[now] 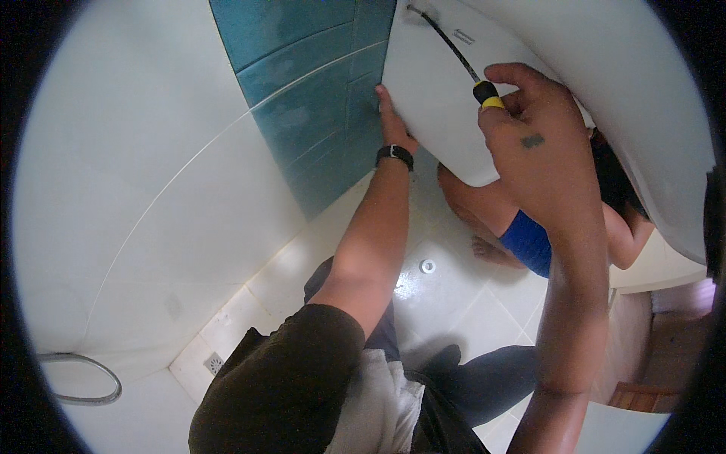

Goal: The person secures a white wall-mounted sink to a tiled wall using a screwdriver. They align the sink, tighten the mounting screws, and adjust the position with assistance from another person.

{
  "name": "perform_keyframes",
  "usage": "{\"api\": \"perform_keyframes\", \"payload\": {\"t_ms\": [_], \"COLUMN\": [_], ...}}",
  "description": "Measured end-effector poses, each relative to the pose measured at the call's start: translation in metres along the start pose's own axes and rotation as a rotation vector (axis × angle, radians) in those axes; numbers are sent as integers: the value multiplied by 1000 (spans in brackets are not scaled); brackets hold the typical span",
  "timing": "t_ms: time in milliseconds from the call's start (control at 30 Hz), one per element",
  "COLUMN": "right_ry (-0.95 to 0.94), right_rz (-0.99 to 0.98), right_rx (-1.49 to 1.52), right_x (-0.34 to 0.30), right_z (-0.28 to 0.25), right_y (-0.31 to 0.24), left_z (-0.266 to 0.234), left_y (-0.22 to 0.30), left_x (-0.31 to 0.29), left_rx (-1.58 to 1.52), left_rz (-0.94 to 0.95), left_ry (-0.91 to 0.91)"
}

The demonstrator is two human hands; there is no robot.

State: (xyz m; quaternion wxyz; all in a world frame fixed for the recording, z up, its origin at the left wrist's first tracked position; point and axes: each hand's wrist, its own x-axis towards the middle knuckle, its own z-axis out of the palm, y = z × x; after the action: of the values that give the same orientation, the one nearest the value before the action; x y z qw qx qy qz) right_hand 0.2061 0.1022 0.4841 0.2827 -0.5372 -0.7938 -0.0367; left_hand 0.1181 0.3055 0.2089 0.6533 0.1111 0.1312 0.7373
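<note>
My right hand (541,144) is closed around a screwdriver (486,92) with a black and yellow handle. Its long dark shaft runs up and left across the flat face of a white glossy fixture (442,98), the tip at a small dark spot by the fixture's upper left corner. Along the fixture's left edge lies my left hand (393,125), one digit stretched up beside the edge. The other fingers are mostly hidden behind the fixture, and the hand appears to hold it. A black strap circles my left wrist.
Another person crouches beneath the fixture; blue shorts (527,244), a bare foot (495,253) and an arm (628,234) show. Teal tiles (302,83) cover the wall section at left. A round drain fitting (428,266) lies on the floor. A metal hose (106,393) loops at lower left.
</note>
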Motion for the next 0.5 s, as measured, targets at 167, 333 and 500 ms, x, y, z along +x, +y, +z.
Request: {"api": "perform_keyframes", "payload": {"t_ms": [167, 333, 500], "right_ry": [-117, -30, 62], "right_rz": [-127, 79, 65], "right_rx": [155, 226, -6], "right_x": [-4, -7, -8], "right_z": [1, 10, 9], "right_y": [42, 21, 8], "left_z": [9, 4, -1], "left_y": [-6, -6, -7], "left_x": [-6, 0, 7], "left_rx": [17, -16, -14], "left_rz": [8, -10, 7], "left_ry": [36, 66, 58]}}
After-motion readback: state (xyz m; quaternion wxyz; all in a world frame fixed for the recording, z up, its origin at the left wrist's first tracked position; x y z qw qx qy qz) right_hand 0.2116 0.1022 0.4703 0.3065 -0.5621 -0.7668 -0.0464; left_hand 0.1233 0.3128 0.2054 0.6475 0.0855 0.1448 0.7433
